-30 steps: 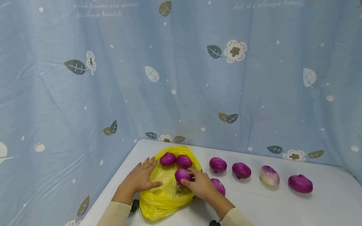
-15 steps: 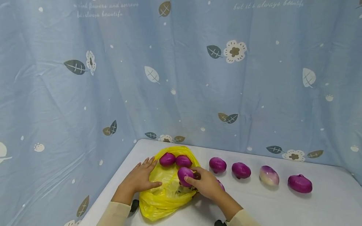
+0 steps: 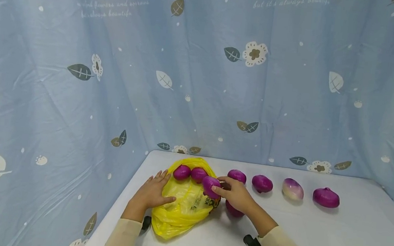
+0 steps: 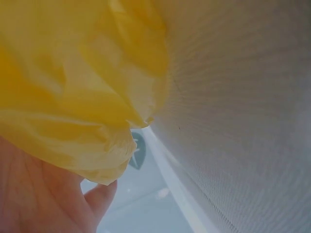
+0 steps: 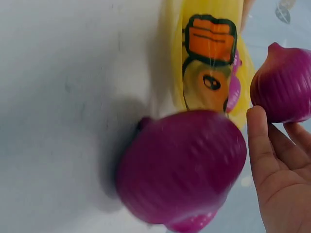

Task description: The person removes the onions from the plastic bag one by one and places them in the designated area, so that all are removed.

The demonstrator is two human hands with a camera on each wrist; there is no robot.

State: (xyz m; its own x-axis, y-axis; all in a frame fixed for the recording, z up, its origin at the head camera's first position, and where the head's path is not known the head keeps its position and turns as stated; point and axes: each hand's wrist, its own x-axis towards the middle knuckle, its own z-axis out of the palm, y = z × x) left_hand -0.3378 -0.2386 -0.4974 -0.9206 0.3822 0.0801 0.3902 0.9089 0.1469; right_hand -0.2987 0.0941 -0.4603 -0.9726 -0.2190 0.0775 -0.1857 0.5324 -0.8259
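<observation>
We find a blue curtain (image 3: pixel 194 78) across the background, printed with leaves, flowers and white lettering. Below it stands a white-covered table (image 3: pixel 314 239). On the table's left part we record a yellow plastic bag (image 3: pixel 180 209), its mouth spread wide, with dark lettering on its right side. Two beige sleeves (image 3: pixel 122 237) reach in from the near edge.

The left hand (image 3: pixel 151 192) lies at the bag's left rim, fingers extended, thumb over the mouth. The right hand (image 3: pixel 236 193) grips a purple onion (image 3: pixel 210 186) between thumb and fingers at the bag's right edge; we cannot tell whether this onion touches the plastic.

Inside the bag, at its far end, we note a pair of purple onions (image 3: pixel 181 172) side by side. A loose onion (image 3: pixel 234 210) sits just beside the bag, partly hidden by the right hand. Farther back, a row of four onions (image 3: pixel 262 183) runs rightward, the third of them pale with purple. Smallest, we log a black device (image 3: pixel 252 243) at the right wrist.
</observation>
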